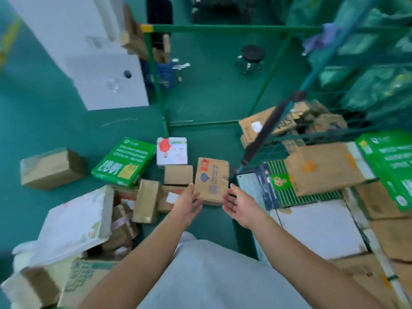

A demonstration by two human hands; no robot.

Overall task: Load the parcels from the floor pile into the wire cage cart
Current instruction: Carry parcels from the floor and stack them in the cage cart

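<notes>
A flat brown cardboard parcel (212, 180) with printed labels is flanked on the green floor (55, 130) by left hand (189, 202) and right hand (239, 202), fingers straight, nothing gripped; left fingertips (191, 186) seem touching its edge.

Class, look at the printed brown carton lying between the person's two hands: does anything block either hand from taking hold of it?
Nothing visible does. The left hand already touches the printed brown carton at its left edge; the right hand is open beside its right edge, with only bare floor between.
</notes>
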